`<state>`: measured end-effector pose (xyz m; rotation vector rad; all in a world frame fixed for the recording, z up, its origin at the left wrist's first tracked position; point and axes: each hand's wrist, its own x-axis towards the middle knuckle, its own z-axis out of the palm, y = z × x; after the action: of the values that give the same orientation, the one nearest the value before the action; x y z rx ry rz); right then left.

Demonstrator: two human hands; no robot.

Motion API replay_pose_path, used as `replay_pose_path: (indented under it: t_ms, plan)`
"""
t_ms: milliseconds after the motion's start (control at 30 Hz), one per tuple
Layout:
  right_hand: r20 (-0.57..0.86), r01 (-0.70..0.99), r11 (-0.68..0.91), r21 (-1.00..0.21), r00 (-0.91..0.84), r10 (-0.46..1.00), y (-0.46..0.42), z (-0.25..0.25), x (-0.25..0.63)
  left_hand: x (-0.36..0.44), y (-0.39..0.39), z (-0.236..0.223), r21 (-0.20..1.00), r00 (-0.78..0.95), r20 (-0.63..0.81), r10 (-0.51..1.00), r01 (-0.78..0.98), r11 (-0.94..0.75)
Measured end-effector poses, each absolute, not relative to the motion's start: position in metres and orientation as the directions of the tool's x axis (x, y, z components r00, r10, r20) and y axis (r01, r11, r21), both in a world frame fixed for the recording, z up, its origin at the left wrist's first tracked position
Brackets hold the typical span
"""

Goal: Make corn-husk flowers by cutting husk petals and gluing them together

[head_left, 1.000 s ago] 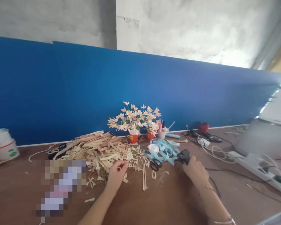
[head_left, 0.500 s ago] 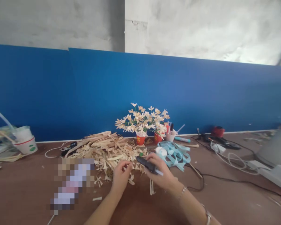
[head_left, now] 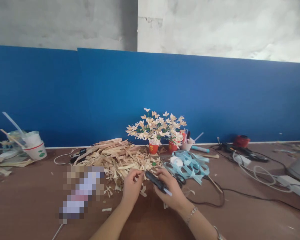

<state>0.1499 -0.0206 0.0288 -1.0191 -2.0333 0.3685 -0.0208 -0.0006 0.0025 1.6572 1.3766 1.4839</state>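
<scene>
My right hand point(head_left: 172, 190) is closed round a black glue gun point(head_left: 155, 181) whose nozzle points left toward my left hand; its black cord trails off to the right. My left hand point(head_left: 131, 187) is pinched shut on a small straw piece I can barely make out, right at the gun's tip. Both hands hover over the brown table point(head_left: 240, 213), at the near edge of a heap of pale straw strips point(head_left: 115, 158).
Straw flowers point(head_left: 157, 126) stand in red cups by the blue wall. Light blue ribbon point(head_left: 190, 163) and black scissors point(head_left: 181, 179) lie right of my hands. Cables, a power strip point(head_left: 293, 186) and a red object sit far right. A paper cup point(head_left: 36, 150) stands far left.
My right hand picked up the glue gun from the right near the ribbon and brought it left to meet my left hand. The view swung slightly left.
</scene>
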Motion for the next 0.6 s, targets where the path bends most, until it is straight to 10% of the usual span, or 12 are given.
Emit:
replay_pose_path:
  t_ms: [600]
  plan:
    - [0.532,0.565,0.629,-0.534,-0.354,0.769,-0.02,0.0255,0.1509,-0.0201,-0.0001,0.0009,0.865,-0.134,0.431,0.892,0.341,-0.367]
